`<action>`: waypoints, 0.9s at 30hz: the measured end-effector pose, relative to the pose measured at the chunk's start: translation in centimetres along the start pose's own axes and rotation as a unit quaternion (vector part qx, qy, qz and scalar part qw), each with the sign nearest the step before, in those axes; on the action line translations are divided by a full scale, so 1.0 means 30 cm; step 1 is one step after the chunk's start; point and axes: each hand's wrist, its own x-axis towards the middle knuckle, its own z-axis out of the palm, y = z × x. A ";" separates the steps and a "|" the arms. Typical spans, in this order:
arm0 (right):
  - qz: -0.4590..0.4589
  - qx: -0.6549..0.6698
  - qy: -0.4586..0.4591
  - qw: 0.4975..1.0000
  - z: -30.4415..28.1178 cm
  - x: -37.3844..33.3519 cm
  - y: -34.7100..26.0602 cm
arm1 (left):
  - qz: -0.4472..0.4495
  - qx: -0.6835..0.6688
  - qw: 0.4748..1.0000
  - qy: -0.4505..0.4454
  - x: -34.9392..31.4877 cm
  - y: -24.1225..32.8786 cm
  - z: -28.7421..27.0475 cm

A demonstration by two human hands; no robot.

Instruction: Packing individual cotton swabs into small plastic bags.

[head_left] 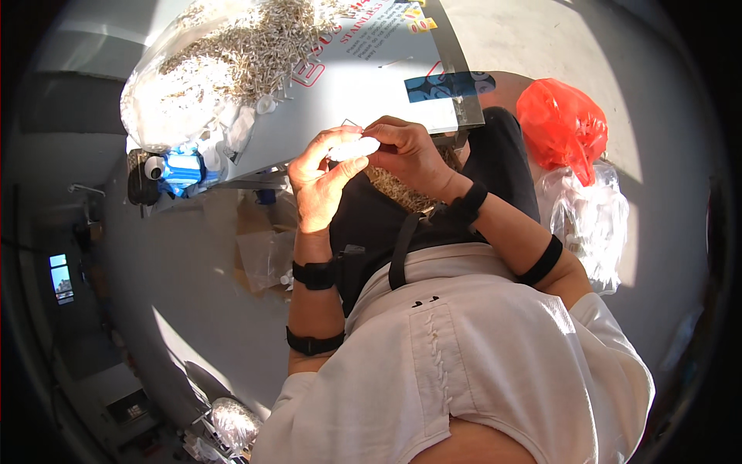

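Observation:
In front of my lap, close to the table's near edge, both hands come together around a small white object (353, 149). Sunlight washes it out, so its kind cannot be made out. My left hand (325, 182) is closed on it, the thumb below and the fingers above. From the other side, my right hand (411, 158) pinches its right end with bent fingers. A thin, dark-edged tip (351, 123) sticks up just behind the fingers. Below the hands, between my legs, lies a heap of small tan and white pieces (398, 189).
On the table (363, 85), a large heap of small stick-like pieces (263, 54) spills from a clear bag (174, 100). A blue-and-white package (182, 172) sits at the left corner, a dark blue strip (450, 87) at the right edge. A red bag (563, 124) and clear bag (587, 220) stand right.

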 end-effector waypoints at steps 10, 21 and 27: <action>0.392 0.331 0.053 0.857 -0.048 0.038 -0.019 | 0.043 0.251 0.965 -0.065 -0.010 0.028 -0.025; 0.349 0.228 0.028 0.908 -0.057 0.014 -0.062 | -0.011 0.099 0.995 -0.005 -0.033 -0.026 -0.006; 0.124 0.167 -0.046 0.977 -0.064 0.003 -0.041 | -0.039 0.056 0.997 0.030 -0.031 -0.019 0.010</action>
